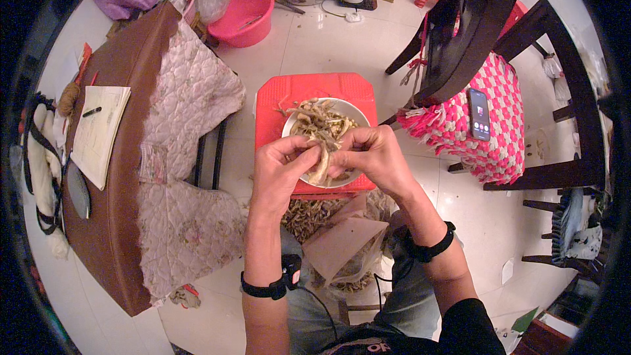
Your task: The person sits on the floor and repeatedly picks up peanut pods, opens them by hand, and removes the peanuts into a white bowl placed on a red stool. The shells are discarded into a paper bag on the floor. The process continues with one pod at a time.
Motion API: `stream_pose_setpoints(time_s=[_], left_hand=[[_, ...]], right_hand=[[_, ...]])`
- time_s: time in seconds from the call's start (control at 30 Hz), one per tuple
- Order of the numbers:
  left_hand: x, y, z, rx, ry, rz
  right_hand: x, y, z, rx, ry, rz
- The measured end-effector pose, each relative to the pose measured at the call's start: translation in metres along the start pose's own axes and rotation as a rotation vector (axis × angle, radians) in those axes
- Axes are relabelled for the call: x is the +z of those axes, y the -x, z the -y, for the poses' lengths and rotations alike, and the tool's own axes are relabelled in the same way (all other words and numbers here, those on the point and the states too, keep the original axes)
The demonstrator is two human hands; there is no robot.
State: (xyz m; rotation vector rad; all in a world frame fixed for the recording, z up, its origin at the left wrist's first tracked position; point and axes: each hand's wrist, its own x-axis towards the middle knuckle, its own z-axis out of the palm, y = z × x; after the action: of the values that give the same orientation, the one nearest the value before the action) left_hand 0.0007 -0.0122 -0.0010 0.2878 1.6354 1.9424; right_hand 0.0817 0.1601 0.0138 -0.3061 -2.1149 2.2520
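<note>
Over a white bowl (361, 112), both my hands grip one pale, tan, dried strip (321, 170). It looks like a dried mushroom or root piece, but I cannot tell which. My left hand (278, 167) pinches it between thumb and fingers on one side. From the other side, the thumb and fingertips of my right hand (377, 155) hold it. A heap of similar dried pieces (315, 118), thin and tangled, fills the bowl. Beneath the bowl is a red plastic stool (273, 89). The bowl's near side is partly hidden by my hands.
Below the stool, brown dried pieces (308, 217) lie beside a plastic bag (345, 251) between my legs. A quilt-draped brown table (111, 236) stands left, bearing a notebook (101, 133). Right, a wooden chair (532, 180) has a knitted cover and phone (479, 114). A pink basin (246, 19) sits ahead.
</note>
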Motion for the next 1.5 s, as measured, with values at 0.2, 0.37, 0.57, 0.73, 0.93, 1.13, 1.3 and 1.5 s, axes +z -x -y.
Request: stream_pose_setpoints(time_s=[0.2, 0.37, 0.57, 0.73, 0.93, 1.13, 1.3, 1.5], left_hand=[[0.004, -0.002, -0.002, 0.018, -0.006, -0.017], [0.005, -0.002, -0.002, -0.012, 0.021, -0.031], [0.005, -0.005, 0.000, 0.012, -0.102, -0.063], [0.008, -0.006, 0.004, 0.038, -0.060, -0.069], [0.009, -0.007, 0.006, 0.106, -0.128, -0.081], [0.010, -0.007, 0.005, 0.100, -0.123, -0.083], [0.010, -0.005, 0.001, 0.153, -0.113, -0.113], [-0.016, 0.005, -0.010, 0.143, 0.055, -0.040]], right_hand=[[-0.001, -0.004, -0.010, 0.073, -0.186, 0.018], [-0.001, -0.007, -0.018, 0.143, -0.344, 0.010], [-0.003, -0.010, -0.018, 0.202, -0.328, 0.007], [-0.001, -0.009, -0.020, 0.221, -0.449, -0.001], [-0.002, -0.009, -0.021, 0.252, -0.547, -0.002], [0.000, -0.009, -0.027, 0.219, -0.564, 0.015], [0.003, -0.012, -0.029, 0.162, -0.377, -0.024], [0.008, -0.004, -0.012, -0.192, 0.363, -0.140]])
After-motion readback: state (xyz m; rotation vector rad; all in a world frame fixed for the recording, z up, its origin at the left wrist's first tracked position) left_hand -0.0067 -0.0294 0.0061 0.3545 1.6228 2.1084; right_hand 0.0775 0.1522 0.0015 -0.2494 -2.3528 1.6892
